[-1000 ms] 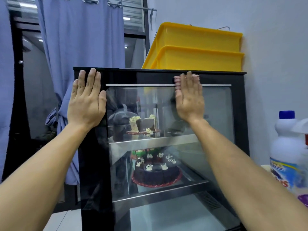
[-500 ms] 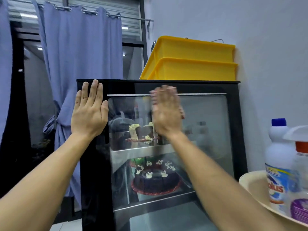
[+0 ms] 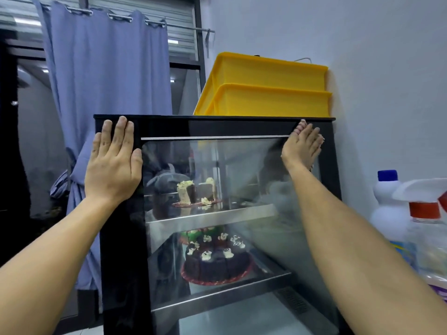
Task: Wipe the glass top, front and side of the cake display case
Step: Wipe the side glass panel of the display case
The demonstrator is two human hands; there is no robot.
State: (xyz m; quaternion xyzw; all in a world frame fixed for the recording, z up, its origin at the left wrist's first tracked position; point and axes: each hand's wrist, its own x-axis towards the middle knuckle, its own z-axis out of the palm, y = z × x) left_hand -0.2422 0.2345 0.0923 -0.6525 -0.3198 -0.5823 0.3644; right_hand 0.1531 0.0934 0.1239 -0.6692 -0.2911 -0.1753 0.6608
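Left hand (image 3: 112,163) flat, fingers spread, on display case (image 3: 121,238) frame | right hand (image 3: 302,147) flat on glass | yellow crates (image 3: 268,93) on top

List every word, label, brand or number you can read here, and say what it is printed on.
None can be read.
White bottle with blue cap: its label is cut off behind the spray bottle and blurred.
Spray bottle: purple label at the frame edge, too blurred to read.
Display case and yellow crates: no text visible.
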